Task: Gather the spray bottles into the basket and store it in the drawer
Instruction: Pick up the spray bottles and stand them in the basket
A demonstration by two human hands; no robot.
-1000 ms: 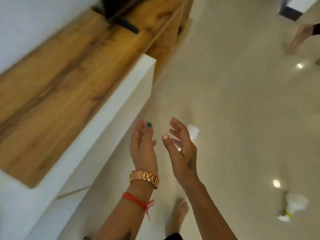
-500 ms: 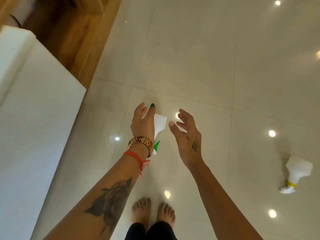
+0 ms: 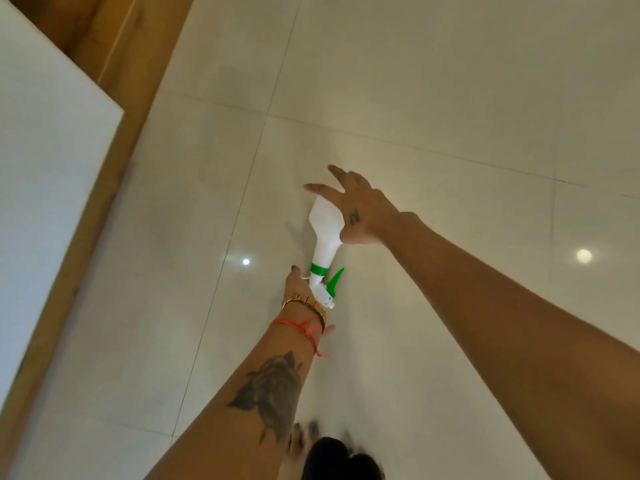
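A white spray bottle [image 3: 323,225] with a green collar and green trigger is in the middle of the view, over the pale tiled floor. Its spray head points back toward me and overlaps my left wrist. My left hand [image 3: 297,284] is strongly foreshortened; its fingers curl at the bottle's neck and grip it. My right hand [image 3: 356,206] hovers over the bottle's wide body with fingers spread, its heel at the bottle's shoulder. No basket or drawer is in view.
A white cabinet front [image 3: 45,188] fills the left side, edged by a wooden strip [image 3: 114,140]. My bare feet [image 3: 304,441] show at the bottom edge. Glossy floor tiles [image 3: 450,98] with light reflections cover everything else.
The view has swung further down to the floor. Both hands reached down to the green-trigger bottle and the left hand took hold of its neck. The yellow-collared bottle at the right has left the view.
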